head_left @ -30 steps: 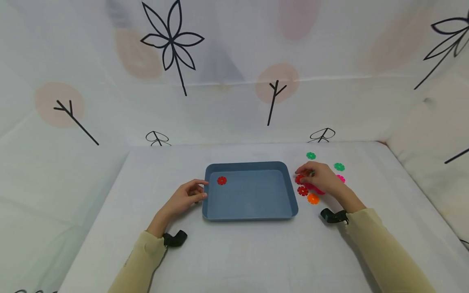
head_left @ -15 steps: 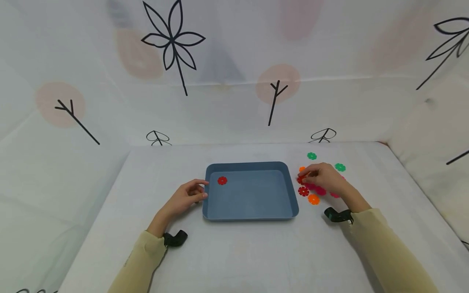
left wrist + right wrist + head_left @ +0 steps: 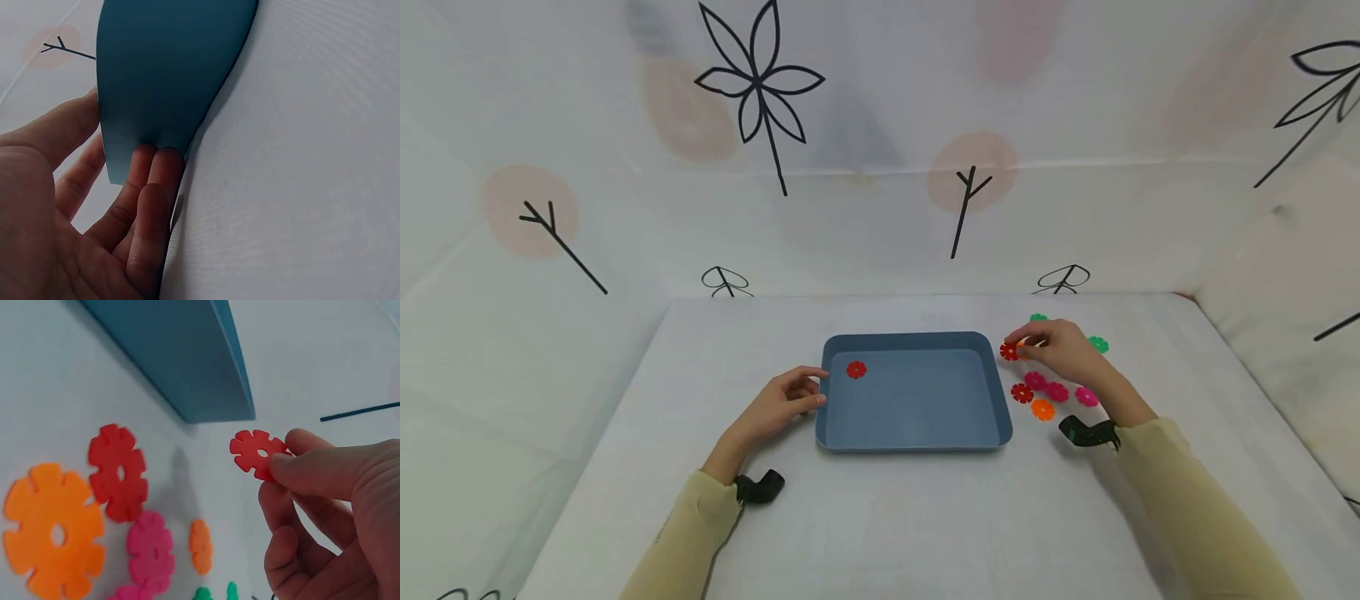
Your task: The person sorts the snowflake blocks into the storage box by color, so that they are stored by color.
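My right hand [image 3: 1060, 346] pinches a red flower-shaped disc [image 3: 253, 452] between thumb and fingers, raised off the table just right of the tray. On the left, my left hand [image 3: 785, 404] holds the near-left wall of the blue-grey tray [image 3: 913, 445]; its thumb and index tips go behind the rim, while other fingers press the outer wall [image 3: 169, 75]. Inside the tray lies another red flower disc [image 3: 856, 370]. Below the right hand are a red disc [image 3: 1022, 393], pink discs [image 3: 1057, 392] and an orange disc [image 3: 1042, 410].
Green discs [image 3: 1098, 344] lie farther back, one partly hidden by the right hand. A second orange disc [image 3: 200, 547] is mostly covered in the head view. White cloth covers the table [image 3: 895, 525]; patterned fabric walls [image 3: 865, 225] stand behind and at both sides.
My right hand has lifted the red disc from among the others and moved it slightly away from me, uncovering pink discs. The left hand and tray stay in place.
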Motion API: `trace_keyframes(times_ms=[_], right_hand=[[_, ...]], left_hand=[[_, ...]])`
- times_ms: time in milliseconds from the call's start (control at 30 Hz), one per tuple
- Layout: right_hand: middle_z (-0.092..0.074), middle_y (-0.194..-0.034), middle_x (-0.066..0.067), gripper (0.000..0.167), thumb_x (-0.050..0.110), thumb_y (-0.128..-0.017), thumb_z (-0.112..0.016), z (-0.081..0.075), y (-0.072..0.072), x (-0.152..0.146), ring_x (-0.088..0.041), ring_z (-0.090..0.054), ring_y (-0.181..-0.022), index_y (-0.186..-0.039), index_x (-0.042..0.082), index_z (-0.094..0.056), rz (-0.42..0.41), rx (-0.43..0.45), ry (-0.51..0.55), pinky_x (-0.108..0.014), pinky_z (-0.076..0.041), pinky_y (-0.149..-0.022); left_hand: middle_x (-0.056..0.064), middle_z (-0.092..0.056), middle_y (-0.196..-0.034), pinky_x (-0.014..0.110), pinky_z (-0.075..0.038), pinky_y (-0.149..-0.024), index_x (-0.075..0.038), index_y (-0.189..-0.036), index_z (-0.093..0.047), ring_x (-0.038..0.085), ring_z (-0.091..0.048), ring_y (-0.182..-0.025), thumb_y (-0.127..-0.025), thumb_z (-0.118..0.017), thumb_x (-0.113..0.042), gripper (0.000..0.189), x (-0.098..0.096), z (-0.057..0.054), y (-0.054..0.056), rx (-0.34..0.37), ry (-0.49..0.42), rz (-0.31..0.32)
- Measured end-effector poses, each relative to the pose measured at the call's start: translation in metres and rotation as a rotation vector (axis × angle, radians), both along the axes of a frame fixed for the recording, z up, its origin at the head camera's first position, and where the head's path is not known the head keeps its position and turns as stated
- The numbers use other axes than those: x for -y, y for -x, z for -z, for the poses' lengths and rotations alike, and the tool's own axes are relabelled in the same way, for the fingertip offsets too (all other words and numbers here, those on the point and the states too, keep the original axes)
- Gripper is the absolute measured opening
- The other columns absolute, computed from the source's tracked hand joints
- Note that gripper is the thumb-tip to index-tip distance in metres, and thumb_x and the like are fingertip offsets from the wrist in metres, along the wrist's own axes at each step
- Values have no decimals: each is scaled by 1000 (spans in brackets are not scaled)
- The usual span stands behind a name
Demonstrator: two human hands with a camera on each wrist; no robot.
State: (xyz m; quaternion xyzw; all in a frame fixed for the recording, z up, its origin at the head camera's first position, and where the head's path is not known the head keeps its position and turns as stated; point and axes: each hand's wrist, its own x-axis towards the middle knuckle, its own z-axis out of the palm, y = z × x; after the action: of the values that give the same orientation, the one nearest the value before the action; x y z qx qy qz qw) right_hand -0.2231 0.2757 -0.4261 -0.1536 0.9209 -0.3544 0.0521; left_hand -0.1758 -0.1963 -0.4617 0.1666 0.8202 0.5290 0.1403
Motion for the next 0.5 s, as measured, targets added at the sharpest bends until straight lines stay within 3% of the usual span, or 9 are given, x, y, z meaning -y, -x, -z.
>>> trace_keyframes(times_ms=[100, 167, 233, 400, 500], right_hand=[[-71, -104, -10, 21, 4, -95, -64, -6, 3, 6, -30, -64, -92, -114, 6, -73, -25, -16, 11, -33, -54, -73], [-71, -104, -10, 21, 4, -95, -64, -10, 6, 12, -29, -64, -93, -114, 7, -73, -35, -15, 21, -34, -55, -73], [-70, -104, -9, 22, 5, -95, -64, -13, 9, 19, -29, -63, -93, -114, 7, -72, -41, -6, 37, -37, -55, -73], [-71, -104, -8, 21, 5, -95, -63, -17, 16, 40, -28, -63, -95, -113, 8, -73, -71, -3, 79, -39, -53, -77], [-71, -103, -6, 21, 5, -95, -63, -15, 19, 54, -26, -64, -93, -111, 10, -74, -99, -10, 97, -38, -52, -78]], left_hand=[[8, -62, -100, 29, -47, -70, -4, -135, -57, 25, -61, -84, -96, -68, -15, 42, 3, 15, 6, -5, 1, -5], [7, -62, -100, 28, -47, -70, -5, -135, -57, 23, -60, -83, -96, -68, -16, 42, 5, 18, 7, -11, -6, -1], [8, -62, -98, 29, -47, -69, -2, -134, -57, 25, -60, -82, -96, -68, -15, 42, 3, 10, 4, -14, -6, 6], [10, -62, -97, 30, -46, -68, 0, -134, -56, 29, -60, -82, -96, -67, -12, 41, 1, 6, 3, -1, 3, 7], [9, -62, -99, 29, -46, -68, -4, -135, -56, 26, -60, -82, -96, -68, -15, 42, 4, 17, 8, -6, -6, 3]])
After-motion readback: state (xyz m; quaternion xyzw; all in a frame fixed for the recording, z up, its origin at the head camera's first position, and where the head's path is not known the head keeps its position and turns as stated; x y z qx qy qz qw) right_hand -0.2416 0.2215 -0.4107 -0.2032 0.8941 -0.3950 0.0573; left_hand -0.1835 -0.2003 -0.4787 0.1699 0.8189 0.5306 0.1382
